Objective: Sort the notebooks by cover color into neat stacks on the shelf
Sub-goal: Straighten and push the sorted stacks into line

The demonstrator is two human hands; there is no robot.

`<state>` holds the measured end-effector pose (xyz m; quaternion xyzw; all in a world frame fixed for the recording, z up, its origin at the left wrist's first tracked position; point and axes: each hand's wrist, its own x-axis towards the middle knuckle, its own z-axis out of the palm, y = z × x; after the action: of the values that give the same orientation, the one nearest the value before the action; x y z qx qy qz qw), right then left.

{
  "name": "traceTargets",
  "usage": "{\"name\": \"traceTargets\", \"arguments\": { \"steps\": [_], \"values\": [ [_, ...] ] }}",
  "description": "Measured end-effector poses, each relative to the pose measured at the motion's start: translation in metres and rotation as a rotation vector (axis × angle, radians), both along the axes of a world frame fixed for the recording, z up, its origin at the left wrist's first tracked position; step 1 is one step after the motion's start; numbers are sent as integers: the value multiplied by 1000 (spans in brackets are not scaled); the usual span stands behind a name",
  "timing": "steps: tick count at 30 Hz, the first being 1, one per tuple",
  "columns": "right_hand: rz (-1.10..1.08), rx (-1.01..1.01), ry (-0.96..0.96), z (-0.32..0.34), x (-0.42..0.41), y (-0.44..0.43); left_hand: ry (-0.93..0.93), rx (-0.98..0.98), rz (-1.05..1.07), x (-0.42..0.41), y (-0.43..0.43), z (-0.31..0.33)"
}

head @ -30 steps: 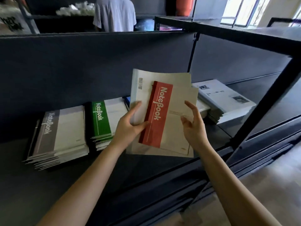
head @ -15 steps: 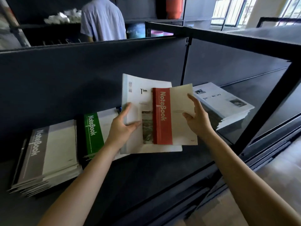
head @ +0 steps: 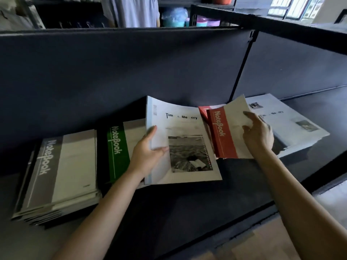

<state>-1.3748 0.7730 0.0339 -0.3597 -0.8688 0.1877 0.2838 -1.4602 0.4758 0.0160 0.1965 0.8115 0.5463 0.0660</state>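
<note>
My left hand (head: 148, 152) grips the left edge of a white notebook with a photo cover (head: 187, 145), held over the dark shelf (head: 187, 203). My right hand (head: 258, 136) holds a red-banded notebook (head: 223, 134) just right of it, above another red one whose corner shows behind. A grey-banded stack (head: 60, 171) lies at the left and a green-banded stack (head: 118, 151) beside it. More white photo-cover notebooks (head: 293, 124) are piled at the right.
A dark back panel (head: 131, 76) closes the shelf behind. A black upright post (head: 242, 68) and an upper shelf (head: 300, 36) frame the right bay. A person stands beyond the panel. Light floor (head: 262, 244) lies below the shelf edge.
The red notebook has come off the white one and moved right in my right hand. The white notebook has dropped lower in my left hand, its whole cover now showing.
</note>
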Motion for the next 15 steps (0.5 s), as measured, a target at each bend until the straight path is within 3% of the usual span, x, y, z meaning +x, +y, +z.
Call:
{"name": "traceTargets", "arguments": {
  "steps": [7,11,15],
  "values": [
    [177,226,-257,0,-32,13,4,-53,21,6,1,5],
    [500,125,-457,-19,-31,1,-4,-61,67,9,4,6],
    [561,144,-454,-27,-36,7,5,-102,116,12,6,9]
  ]
}}
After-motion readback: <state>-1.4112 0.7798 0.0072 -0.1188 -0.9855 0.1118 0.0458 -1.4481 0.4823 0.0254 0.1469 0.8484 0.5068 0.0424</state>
